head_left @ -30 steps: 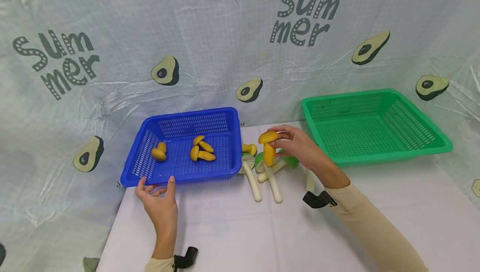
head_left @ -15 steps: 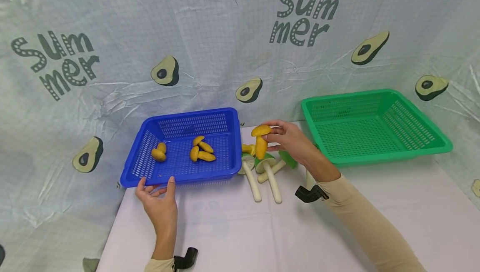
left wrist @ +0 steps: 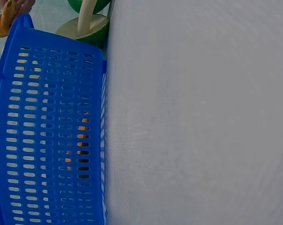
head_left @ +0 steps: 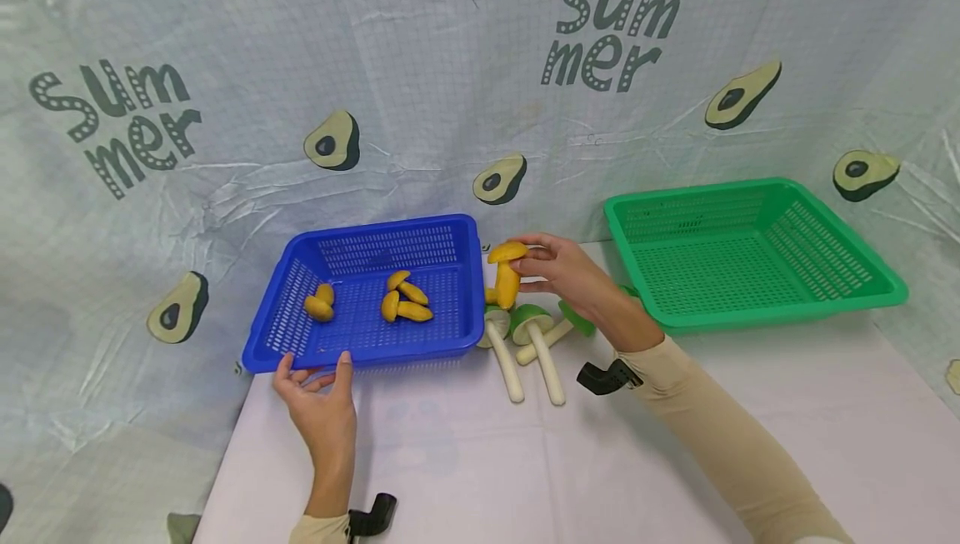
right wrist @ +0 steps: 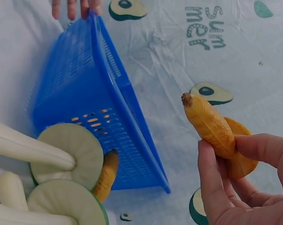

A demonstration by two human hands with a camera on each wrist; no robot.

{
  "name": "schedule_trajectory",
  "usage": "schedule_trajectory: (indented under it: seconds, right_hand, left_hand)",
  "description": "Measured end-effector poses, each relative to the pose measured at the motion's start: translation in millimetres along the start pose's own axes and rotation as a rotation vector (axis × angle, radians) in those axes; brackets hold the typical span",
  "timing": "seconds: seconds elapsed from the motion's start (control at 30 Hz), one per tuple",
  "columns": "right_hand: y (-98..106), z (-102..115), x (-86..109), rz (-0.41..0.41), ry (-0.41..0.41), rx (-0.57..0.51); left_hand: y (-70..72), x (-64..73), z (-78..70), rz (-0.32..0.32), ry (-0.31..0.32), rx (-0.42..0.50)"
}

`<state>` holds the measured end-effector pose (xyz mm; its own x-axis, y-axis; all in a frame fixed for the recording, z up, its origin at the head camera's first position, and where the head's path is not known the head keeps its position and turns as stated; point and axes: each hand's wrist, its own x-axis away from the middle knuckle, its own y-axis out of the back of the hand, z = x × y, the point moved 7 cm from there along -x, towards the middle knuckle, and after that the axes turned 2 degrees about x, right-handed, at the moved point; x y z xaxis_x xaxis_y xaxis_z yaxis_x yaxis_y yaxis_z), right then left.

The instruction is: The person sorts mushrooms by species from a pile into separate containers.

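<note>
My right hand (head_left: pixel 562 273) pinches a yellow mushroom (head_left: pixel 507 277) between thumb and fingers, above the gap beside the blue basket (head_left: pixel 367 354). The right wrist view shows the mushroom (right wrist: pixel 209 126) with its dark stem end pointing away from the fingers. At the near rim of that basket, my left hand (head_left: pixel 318 406) holds on with thumb and fingertips. Several yellow mushrooms lie inside it, among them one (head_left: pixel 318 302) at the left. Outside its right wall, another yellow mushroom (right wrist: pixel 106 176) lies partly behind green-capped mushrooms (right wrist: pixel 68 147).
Several green-capped mushrooms with long white stems (head_left: pixel 545 365) lie on the white tablecloth (head_left: pixel 480 477) between the baskets. A green basket (head_left: pixel 772 311) stands at the right with nothing in it. A printed cloth (head_left: pixel 420 94) hangs behind everything.
My right hand has moved left and slightly farther back with the yellow mushroom, toward the blue basket's right rim. My left hand and both baskets have stayed in place.
</note>
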<state>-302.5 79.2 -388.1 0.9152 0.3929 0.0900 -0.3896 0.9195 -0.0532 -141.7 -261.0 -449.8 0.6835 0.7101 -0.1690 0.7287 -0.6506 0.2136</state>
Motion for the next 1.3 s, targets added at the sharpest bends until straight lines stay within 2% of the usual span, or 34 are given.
schedule_trajectory:
  seconds: [0.47,0.73,1.3]
  right_hand:
    - [-14,3,-14.7,-0.002,-0.011,-0.042]
    - [-19,1,-24.8,-0.004,-0.043,-0.069]
    - [-34,0,-49.7,0.031,-0.075,-0.062]
  left_hand:
    - [1.0,-0.6,-2.3,-0.004,-0.009,-0.003]
    - [0.9,-0.2,-2.9,0.005,0.003,-0.003]
    - [1.5,-0.5,-2.0,-0.005,-0.013,0.013]
